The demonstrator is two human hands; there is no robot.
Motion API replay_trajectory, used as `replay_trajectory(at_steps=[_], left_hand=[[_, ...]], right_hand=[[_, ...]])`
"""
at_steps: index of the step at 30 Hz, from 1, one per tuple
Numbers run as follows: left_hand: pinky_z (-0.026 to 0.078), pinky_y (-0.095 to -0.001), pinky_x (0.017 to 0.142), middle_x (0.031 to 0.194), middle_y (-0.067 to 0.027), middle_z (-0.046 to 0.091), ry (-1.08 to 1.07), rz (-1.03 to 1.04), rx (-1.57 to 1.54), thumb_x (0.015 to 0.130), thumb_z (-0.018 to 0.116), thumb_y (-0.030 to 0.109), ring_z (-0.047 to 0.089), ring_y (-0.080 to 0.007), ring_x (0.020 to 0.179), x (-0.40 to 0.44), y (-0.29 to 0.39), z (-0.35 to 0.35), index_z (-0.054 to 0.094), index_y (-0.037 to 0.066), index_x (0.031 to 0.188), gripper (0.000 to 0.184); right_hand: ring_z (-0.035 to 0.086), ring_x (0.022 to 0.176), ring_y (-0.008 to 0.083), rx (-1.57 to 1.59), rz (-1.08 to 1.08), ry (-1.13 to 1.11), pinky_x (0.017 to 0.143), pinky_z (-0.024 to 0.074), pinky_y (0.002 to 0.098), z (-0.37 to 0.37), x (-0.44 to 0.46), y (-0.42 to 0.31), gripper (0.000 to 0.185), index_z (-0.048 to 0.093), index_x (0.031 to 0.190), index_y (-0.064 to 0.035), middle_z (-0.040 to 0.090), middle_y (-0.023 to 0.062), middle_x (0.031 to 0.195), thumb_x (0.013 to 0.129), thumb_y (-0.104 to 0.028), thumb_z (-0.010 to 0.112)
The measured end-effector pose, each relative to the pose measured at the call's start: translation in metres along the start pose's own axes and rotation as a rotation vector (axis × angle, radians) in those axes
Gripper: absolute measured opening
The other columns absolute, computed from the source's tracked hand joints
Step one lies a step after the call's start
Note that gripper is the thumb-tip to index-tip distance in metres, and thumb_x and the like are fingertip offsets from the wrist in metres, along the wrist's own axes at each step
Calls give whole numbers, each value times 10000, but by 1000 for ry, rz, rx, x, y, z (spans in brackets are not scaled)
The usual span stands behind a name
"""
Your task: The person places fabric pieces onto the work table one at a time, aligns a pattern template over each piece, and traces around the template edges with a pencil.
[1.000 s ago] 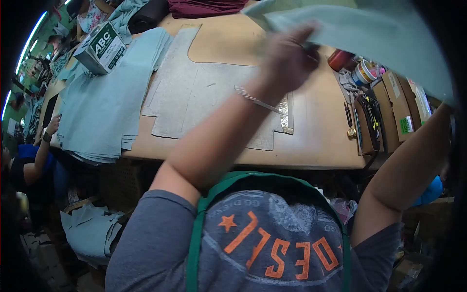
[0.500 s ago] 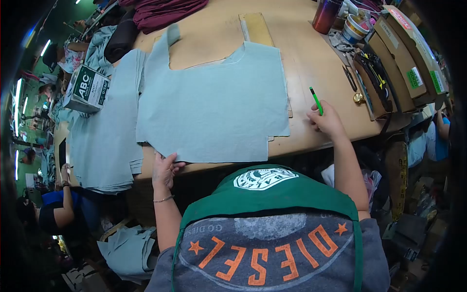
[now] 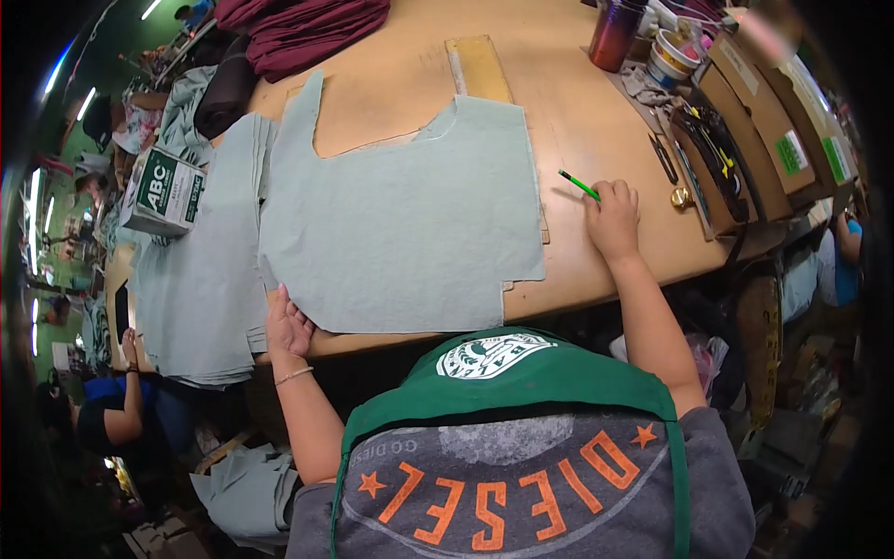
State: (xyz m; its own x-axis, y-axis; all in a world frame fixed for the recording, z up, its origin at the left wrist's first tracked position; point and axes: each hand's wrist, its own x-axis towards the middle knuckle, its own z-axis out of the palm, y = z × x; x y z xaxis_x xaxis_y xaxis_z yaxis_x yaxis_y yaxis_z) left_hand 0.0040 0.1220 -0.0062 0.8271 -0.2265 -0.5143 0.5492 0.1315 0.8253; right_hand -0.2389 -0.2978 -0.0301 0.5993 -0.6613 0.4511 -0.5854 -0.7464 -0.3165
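Observation:
A light grey-green cut fabric panel (image 3: pixel 400 228) lies flat on the table, with a curved cut-out along its far edge and a small notch at its near right corner. At its near left corner, my left hand (image 3: pixel 291 328) is open, palm turned partly up and fingertips by the fabric edge. My right hand (image 3: pixel 615 219) rests on the table to the right of the panel, its fingers closed round a green pencil (image 3: pixel 579 184) that points up and left. Beneath the panel, a tan pattern board (image 3: pixel 486 70) sticks out at the far side.
Left of the panel, a stack of similar fabric (image 3: pixel 200 298) carries an ABC box (image 3: pixel 163 194). Maroon cloth (image 3: pixel 298 33) lies at the back. On the right are thread snips (image 3: pixel 663 158), a tumbler (image 3: pixel 619 35), a tub (image 3: pixel 672 58) and cardboard boxes (image 3: pixel 759 126). Another person (image 3: pixel 116 410) is at far left.
My left hand has turned palm up and shifted left along the panel's edge. My right hand has rotated, and the pencil tip now leans further left. The view has shifted slightly.

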Motion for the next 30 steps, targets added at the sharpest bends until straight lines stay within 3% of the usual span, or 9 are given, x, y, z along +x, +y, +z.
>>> replay_trajectory(at_steps=[9,12,15,16,18,20,23,28,30], left_hand=[[297,-458,993,1227,-107,474,-154,-72,-387,838,541,338,425,-283,1151,40,15,2,401,24,1218,512],[359,-423,950,1174,-115,512,-255,-15,-356,828,561,262,473,-272,1095,46,13,4,439,-7,1179,459],[431,-378,870,1085,-135,556,-196,79,-228,809,567,169,537,-259,993,73,3,5,495,-52,1093,367],[480,-346,764,992,-150,585,-119,182,-111,783,566,108,584,-236,855,42,22,35,532,-85,1009,299],[492,-310,674,886,-129,604,-210,294,-66,740,612,132,593,-199,744,40,35,55,557,-82,931,292],[481,-299,684,870,-105,601,-324,386,-43,740,608,135,585,-192,760,39,48,73,553,-63,958,299],[470,-305,749,912,-109,596,-432,395,-378,770,572,158,580,-198,802,38,77,88,539,-48,999,310],[451,-360,834,965,-162,597,-383,491,-758,829,472,275,586,-269,853,36,150,-8,522,-60,1046,402],[423,-411,870,1006,-180,593,-740,513,-867,851,408,322,580,-286,909,29,174,-99,534,-56,1039,440]], right_hand=[[473,830,319,19,-11,28,711,395,414,4,-2,5,120,564,816,-71,511,117,847,739,-154,605],[473,814,325,9,-25,53,713,384,413,6,-1,8,122,561,812,-57,513,129,824,741,-147,603],[477,798,337,0,-56,86,708,382,421,10,0,11,112,556,801,-43,516,146,797,743,-132,593],[480,792,343,-13,-63,74,705,381,425,10,1,12,110,553,793,-32,518,154,794,746,-125,587],[484,780,353,-15,-77,53,701,380,429,17,4,21,117,546,784,-7,521,172,780,752,-116,577],[487,774,357,-8,-59,32,697,382,428,20,7,26,140,540,784,16,521,186,768,759,-118,573],[491,775,359,-37,-62,20,697,387,413,24,9,37,179,537,814,42,524,201,777,782,-132,560],[501,743,364,-57,-27,-2,670,397,408,26,12,47,240,534,820,61,530,227,775,802,-178,554],[503,739,358,-73,13,-52,670,401,404,26,15,50,256,537,838,70,535,236,783,812,-185,546]])
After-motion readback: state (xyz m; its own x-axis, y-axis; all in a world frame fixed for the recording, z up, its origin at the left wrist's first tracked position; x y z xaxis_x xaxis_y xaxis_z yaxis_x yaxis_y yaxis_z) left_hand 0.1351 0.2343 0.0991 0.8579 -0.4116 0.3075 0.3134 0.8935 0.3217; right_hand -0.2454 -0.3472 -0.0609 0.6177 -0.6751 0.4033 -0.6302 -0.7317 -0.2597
